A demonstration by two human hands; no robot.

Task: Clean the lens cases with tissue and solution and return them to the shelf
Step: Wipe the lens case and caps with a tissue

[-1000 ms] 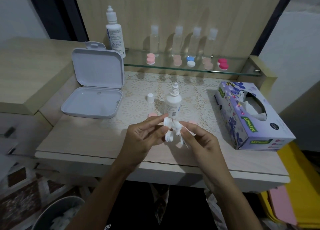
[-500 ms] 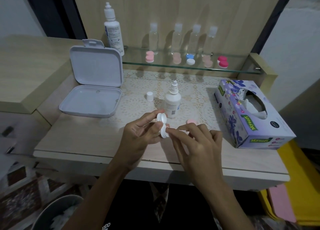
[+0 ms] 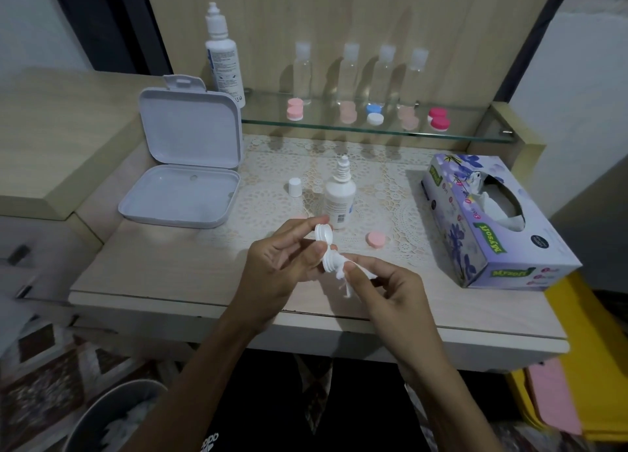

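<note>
Nearest the camera, at the lower left, a round bin (image 3: 112, 417) with white scraps in it is seen on the floor. Above the front edge of the bench (image 3: 170, 275), a white lens case (image 3: 324, 247) with both wells uncapped is gripped by the left hand (image 3: 282, 264), thumb and fingers curled round it. A twisted piece of tissue (image 3: 341, 275) is pinched by the right hand (image 3: 384, 288) and pressed into the lower well of the case. Just beyond the hands, a pink cap (image 3: 376, 239) is laid on the lace mat (image 3: 384, 186), to the right of a small solution bottle (image 3: 339, 196) that is stood upright with its nozzle bare. Its white cap (image 3: 295, 187) is set to the left of it. An open white box (image 3: 185, 176) is placed at the left of the bench, its lid raised, and a tissue box (image 3: 492, 220) at the right. Farther back, on the glass shelf (image 3: 475, 135), five closed lens cases (image 3: 348, 112) are lined up in front of four clear bottles (image 3: 350, 74). A tall white bottle (image 3: 222, 57) is stood at the shelf's left end.
</note>
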